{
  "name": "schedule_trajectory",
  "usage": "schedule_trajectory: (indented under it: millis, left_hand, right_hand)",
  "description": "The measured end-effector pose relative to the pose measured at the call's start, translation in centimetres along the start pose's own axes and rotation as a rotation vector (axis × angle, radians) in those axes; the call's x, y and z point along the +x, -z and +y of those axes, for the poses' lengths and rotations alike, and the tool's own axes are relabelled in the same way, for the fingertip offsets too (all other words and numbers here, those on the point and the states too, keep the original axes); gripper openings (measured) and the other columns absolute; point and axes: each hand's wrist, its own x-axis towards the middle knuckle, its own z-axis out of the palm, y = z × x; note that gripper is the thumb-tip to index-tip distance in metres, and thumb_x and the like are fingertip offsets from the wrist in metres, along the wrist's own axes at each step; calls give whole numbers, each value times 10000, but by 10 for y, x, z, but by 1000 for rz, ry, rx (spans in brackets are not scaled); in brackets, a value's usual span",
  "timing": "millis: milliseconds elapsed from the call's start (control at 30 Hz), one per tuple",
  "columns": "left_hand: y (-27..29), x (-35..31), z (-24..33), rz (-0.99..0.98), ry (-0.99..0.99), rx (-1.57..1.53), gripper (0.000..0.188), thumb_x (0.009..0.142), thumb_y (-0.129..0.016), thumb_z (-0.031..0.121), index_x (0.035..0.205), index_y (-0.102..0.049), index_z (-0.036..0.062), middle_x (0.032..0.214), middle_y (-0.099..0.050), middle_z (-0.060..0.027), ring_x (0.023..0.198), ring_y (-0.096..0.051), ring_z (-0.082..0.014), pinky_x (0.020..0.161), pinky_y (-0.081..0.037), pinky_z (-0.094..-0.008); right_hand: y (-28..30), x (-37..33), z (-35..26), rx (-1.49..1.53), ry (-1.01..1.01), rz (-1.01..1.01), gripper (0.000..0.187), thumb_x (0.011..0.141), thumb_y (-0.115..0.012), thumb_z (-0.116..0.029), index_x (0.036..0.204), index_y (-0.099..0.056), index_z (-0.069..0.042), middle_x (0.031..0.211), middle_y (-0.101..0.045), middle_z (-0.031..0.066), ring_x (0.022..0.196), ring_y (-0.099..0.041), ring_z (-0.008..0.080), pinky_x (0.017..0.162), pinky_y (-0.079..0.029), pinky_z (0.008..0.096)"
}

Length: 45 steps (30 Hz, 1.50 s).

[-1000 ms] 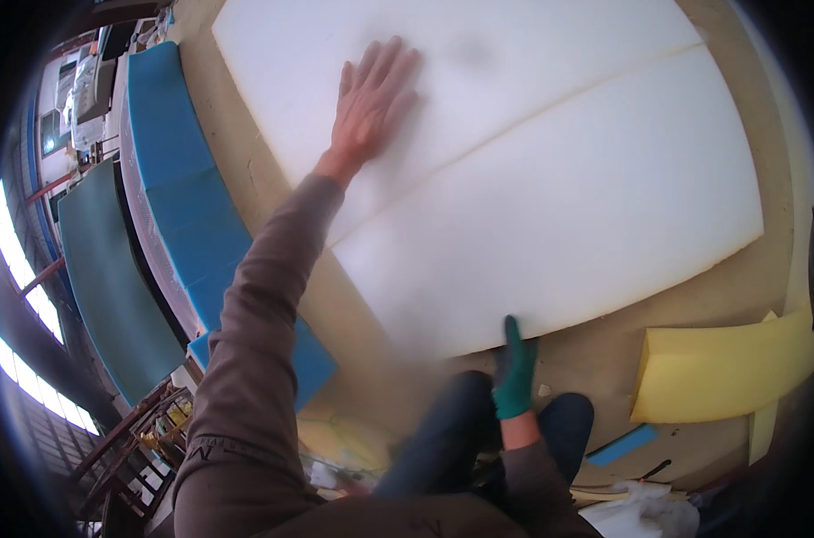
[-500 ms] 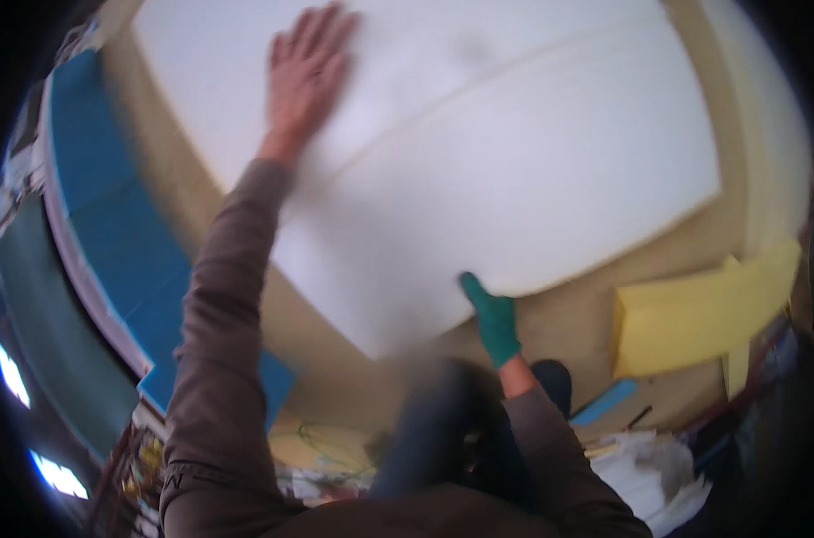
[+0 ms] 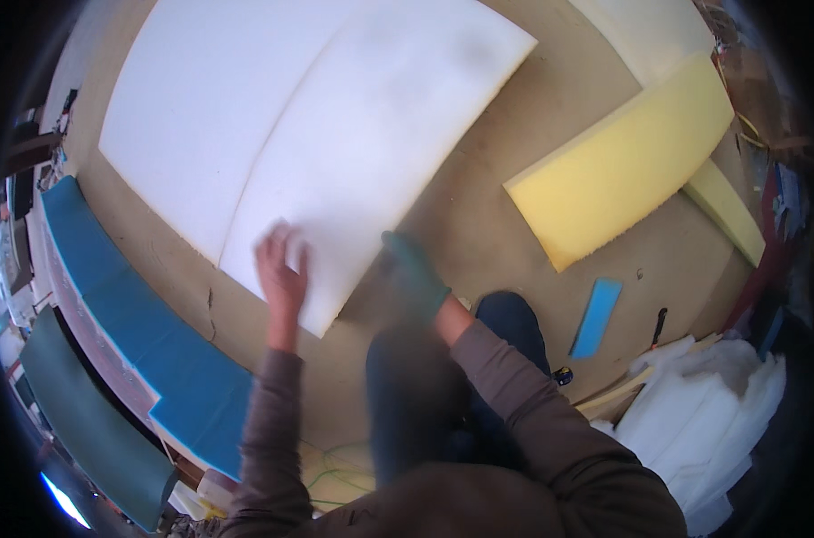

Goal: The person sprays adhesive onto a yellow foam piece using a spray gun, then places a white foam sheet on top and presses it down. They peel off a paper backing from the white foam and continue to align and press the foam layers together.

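Note:
Two white foam slabs lie side by side on the tan work surface, the left slab [image 3: 191,117] meeting the right slab [image 3: 353,134] along a long seam. Over the near end of the right slab is my left hand [image 3: 283,269], bare, its fingers apart and holding nothing; whether it touches the foam cannot be made out. My right hand [image 3: 416,280], in a green glove, is at the right edge of the same slab with its tip close to the foam. Motion blur hides how its fingers are set.
A thick yellow foam block [image 3: 626,161] lies on the right, a narrower yellow piece [image 3: 728,211] beside it. Nearer are a blue strip [image 3: 596,316], a dark-handled tool [image 3: 660,327] and white wadding [image 3: 703,421]. Blue sheets [image 3: 147,314] run along the left edge.
The view has swung, so the slabs sit further left. My left hand has drawn back from far over the foam to its near end. My right hand stays by the slab's edge.

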Motion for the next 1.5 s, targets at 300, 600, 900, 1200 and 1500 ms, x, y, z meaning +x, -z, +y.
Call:
schedule_trajectory:
  millis: [300, 600, 900, 1200, 1500]
  left_hand:
    - [-67, -45, 121, 163, 135, 124, 563, 791, -927, 313, 1189, -625, 53, 1363, -528, -196, 1296, -476, -431, 1104, -396, -560]
    - [1, -29, 118, 227, -49, 165, 355, 834, -895, 272, 1016, -649, 92, 1164, -631, -114, 1097, -579, -369, 937, -460, -510]
    - [-54, -41, 120, -9, 175, 246, 165, 887, -750, 96, 1047, -709, 97, 1231, -642, -102, 1111, -612, -383, 917, -522, -520]
    - [-45, -53, 104, 45, 76, 107, 79, 969, -766, 120, 1009, -750, 55, 1226, -679, -141, 1100, -640, -375, 955, -539, -474]
    - [-36, -82, 197, -220, 652, -977, 478, 1152, -614, 385, 1510, -562, 72, 1427, -648, -108, 1216, -654, -214, 1088, -493, -346]
  right_hand:
    - [151, -98, -39, -489, 298, -52, 371, 1157, -573, -273, 1419, -697, -41, 1365, -734, 97, 1253, -694, 207, 1105, -540, 378]
    - [341, -207, -172, -73, 584, 529, 411, 1117, -663, -405, 1381, -699, -91, 1413, -700, 70, 1168, -709, 247, 983, -574, 388]
    - [358, -103, -226, 6, 745, 525, 704, 1074, -723, -458, 1582, -487, -33, 1609, -536, 93, 1495, -481, 235, 1262, -366, 435]
    - [354, -87, -230, 144, 808, 521, 620, 1066, -760, -299, 1560, -462, -71, 1587, -569, 120, 1479, -529, 237, 1248, -422, 433]
    - [263, -131, -183, 240, 781, 403, 574, 1069, -739, -169, 1580, -513, -39, 1560, -596, 121, 1429, -582, 248, 1195, -488, 422]
